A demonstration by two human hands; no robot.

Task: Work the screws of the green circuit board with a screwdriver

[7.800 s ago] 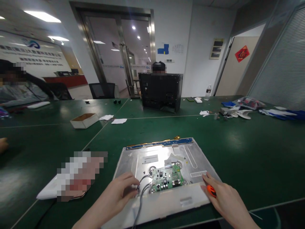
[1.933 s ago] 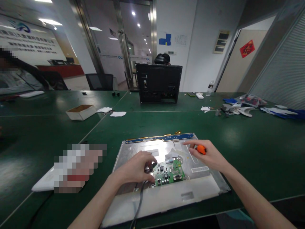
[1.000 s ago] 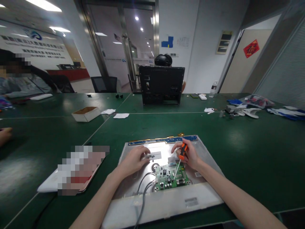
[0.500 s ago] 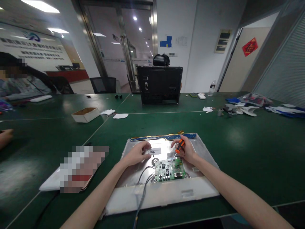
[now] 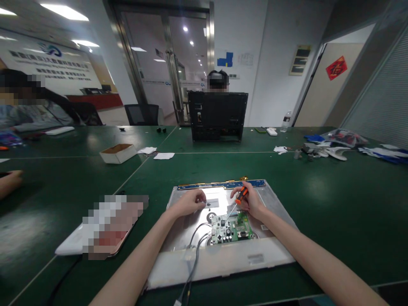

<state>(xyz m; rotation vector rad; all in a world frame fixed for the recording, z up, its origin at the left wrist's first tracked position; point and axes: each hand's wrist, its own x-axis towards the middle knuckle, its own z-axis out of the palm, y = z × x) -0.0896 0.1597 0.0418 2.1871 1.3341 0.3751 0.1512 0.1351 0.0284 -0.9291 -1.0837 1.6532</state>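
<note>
A screwdriver [image 5: 242, 194] with an orange and black handle is in my right hand [image 5: 253, 202]. Its thin shaft slants down over a green circuit board [image 5: 234, 231], the tip close to the board's upper left part. The board lies on the silver metal back of a flat display panel [image 5: 181, 233]. My left hand [image 5: 194, 202] rests over the panel's upper left, fingertips pressed together beside a pale label [image 5: 213, 203] with small dark bits on it. What those fingers pinch, if anything, is too small to make out. Dark cables [image 5: 196, 257] run from the board toward the near edge.
A phone-like blurred item [image 5: 117, 229] lies left of the panel. Farther back stand an open white box [image 5: 117, 154], paper scraps [image 5: 164, 156] and a black monitor housing [image 5: 218, 117], with a person behind it. Another person sits at the left. Bags and parts [image 5: 344, 138] lie far right.
My left fingers have closed together and come down beside the small dark bits. The screwdriver stays over the board. The person behind the housing has raised their head. The view has shifted slightly.
</note>
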